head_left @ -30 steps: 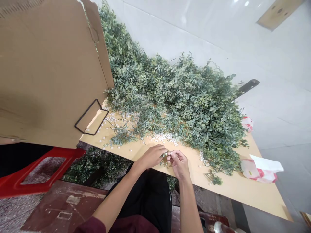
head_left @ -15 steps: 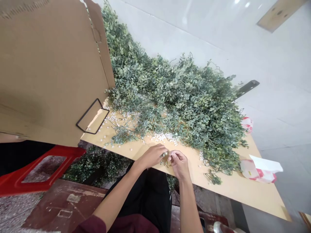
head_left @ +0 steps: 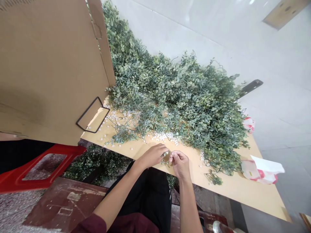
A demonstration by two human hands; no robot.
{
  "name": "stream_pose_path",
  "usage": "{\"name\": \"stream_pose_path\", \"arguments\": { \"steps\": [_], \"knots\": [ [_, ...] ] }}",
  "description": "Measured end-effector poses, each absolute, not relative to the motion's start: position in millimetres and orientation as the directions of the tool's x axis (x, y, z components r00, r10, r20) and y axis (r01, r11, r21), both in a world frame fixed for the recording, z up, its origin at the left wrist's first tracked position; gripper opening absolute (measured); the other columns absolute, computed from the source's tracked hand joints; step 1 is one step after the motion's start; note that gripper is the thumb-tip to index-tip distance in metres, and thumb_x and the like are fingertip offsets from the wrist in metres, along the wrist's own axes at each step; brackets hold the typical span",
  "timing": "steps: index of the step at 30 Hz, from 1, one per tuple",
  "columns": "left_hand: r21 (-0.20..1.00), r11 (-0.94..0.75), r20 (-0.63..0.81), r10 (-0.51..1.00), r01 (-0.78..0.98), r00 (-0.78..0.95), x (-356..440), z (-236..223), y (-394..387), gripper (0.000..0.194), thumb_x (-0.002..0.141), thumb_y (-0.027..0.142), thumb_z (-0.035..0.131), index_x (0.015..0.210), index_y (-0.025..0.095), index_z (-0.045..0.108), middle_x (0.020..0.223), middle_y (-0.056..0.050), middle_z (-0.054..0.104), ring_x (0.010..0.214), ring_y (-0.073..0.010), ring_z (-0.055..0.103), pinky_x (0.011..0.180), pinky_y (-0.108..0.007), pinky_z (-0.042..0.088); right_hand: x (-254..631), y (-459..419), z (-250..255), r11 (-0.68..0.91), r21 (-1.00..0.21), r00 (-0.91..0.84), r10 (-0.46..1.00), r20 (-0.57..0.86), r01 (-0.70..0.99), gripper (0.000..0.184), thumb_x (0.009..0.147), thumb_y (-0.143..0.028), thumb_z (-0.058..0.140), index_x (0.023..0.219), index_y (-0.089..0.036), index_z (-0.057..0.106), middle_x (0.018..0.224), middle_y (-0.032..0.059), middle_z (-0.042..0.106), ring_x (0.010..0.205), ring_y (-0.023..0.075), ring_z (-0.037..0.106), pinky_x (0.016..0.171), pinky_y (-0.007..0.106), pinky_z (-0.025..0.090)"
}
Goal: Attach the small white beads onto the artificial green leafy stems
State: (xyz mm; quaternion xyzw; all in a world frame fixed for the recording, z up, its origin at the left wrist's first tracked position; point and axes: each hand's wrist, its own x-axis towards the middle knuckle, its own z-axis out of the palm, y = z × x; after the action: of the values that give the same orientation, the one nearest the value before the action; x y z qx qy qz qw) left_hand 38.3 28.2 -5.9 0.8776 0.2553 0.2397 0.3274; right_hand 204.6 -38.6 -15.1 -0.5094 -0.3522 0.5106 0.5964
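Artificial sprig [head_left: 165, 154] pinched by left hand [head_left: 152, 156] fingers; right hand [head_left: 180, 165] fingers pressed together beside, nearly unchanged.

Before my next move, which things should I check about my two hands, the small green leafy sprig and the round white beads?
1. Left hand and right hand closed on the small green leafy sprig: ok.
2. Heap of round white beads within reach on the pale wooden board: ok.
3. A bead on the sprig: cannot tell, the fingers hide it.
4. Loose beads away from the board's front edge: not ok, a few lie close to it.
5. Large brown cardboard sheet apart from the hands: ok.
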Motion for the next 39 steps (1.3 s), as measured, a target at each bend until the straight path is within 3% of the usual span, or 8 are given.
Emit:
{"name": "stream_pose_path", "arguments": {
  "steps": [16, 39],
  "knots": [
    [0.745, -0.615, 0.27, 0.632, 0.258, 0.727, 36.9, 1.4, 24.1, 0.017, 0.096, 0.018, 0.041, 0.086, 0.018, 0.056, 0.088, -0.005, 0.057, 0.089, -0.0184, 0.054, 0.079, -0.028, 0.045, 199.4, -38.5, -16.0, 0.004, -0.983, 0.281, 0.958, -0.048, -0.181, 0.017, 0.082, -0.034, 0.07, 0.078, -0.018, 0.067, 0.068, -0.0003, 0.061, 0.058, 0.0115, 0.054, 0.058, 0.024, 0.045],
    [0.682, -0.686, 0.303, 0.58, 0.253, 0.756, 36.9, -2.6, 27.0, 0.019, 0.091, 0.013, 0.042, 0.077, 0.018, 0.054, 0.081, -0.004, 0.06, 0.082, -0.0181, 0.053, 0.075, -0.028, 0.042, 201.4, -38.0, -18.8, -0.055, -0.992, 0.232, 0.969, -0.081, -0.116, 0.018, 0.082, -0.035, 0.069, 0.077, -0.019, 0.067, 0.061, -0.0013, 0.059, 0.056, 0.0129, 0.051, 0.057, 0.025, 0.041]
  ]
}}
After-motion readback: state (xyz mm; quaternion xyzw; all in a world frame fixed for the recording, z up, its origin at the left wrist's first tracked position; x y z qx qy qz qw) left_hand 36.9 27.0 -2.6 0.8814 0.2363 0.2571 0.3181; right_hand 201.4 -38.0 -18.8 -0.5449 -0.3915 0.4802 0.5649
